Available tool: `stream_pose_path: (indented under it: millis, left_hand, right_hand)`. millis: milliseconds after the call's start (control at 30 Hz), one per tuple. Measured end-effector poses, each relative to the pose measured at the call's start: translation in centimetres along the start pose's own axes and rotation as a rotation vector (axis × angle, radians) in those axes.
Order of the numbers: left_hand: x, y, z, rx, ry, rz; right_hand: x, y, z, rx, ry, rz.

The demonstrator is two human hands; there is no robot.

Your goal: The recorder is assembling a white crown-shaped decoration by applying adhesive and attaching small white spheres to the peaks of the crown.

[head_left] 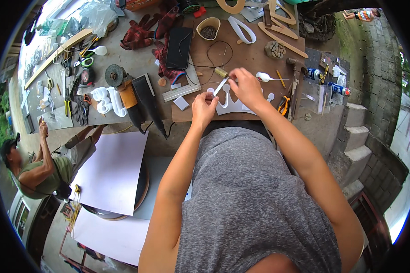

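Observation:
A narrow white strip (220, 86) stretches at a slant between my hands, above the near edge of the brown board. My left hand (204, 109) pinches its lower end between thumb and fingers. At the upper end, the fingers of my right hand (246, 87) are closed on the strip, their tips partly hidden. Beneath both hands lies a flat white crown-shaped cutout (232, 108) with round-tipped prongs. Just beyond the strip rests a small yellowish cylinder (221, 72). A white squeeze bottle with a thin needle tip (263, 77) lies right of my right hand.
A hammer (298, 68), orange-handled pliers (284, 105) and a pencil (280, 78) lie to the right. On the left are an angle grinder (123, 84), white cut letters (108, 101) and a black phone (179, 48). A person (45, 168) stands at far left; concrete steps (356, 136) rise at right.

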State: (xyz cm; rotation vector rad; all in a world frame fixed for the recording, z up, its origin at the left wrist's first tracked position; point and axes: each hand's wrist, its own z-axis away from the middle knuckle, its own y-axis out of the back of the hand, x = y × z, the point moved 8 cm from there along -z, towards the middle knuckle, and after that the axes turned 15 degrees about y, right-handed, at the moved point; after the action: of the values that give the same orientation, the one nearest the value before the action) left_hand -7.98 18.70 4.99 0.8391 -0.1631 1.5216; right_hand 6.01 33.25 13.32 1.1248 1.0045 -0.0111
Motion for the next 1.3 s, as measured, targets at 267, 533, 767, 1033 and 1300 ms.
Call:
stream_pose_path:
  millis: [267,533,767,1033,1300]
  left_hand:
    - [-0.2,-0.4,0.1,0.0,-0.016,0.02]
    - [-0.7,-0.8,-0.2,-0.092,0.014,0.15]
    - [-1.2,-1.0,-0.9,-0.182,0.024,0.139]
    - [-0.8,-1.0,-0.7,-0.226,0.076,0.096]
    - [-0.9,-0.9,-0.6,-0.199,0.049,0.193]
  right_hand:
    - [0.8,-5.6,-6.4,-0.345,0.081,0.439]
    - [-0.2,-2.6,-7.2,-0.171,0.089,0.401]
    - [1.5,-0.2,-5.5,-0.246,0.047,0.529]
    - [2.5,-1.0,-4.2,-0.193,0.072,0.538]
    - [-0.7,3.2,-2.0,0.127,0.216,0.183]
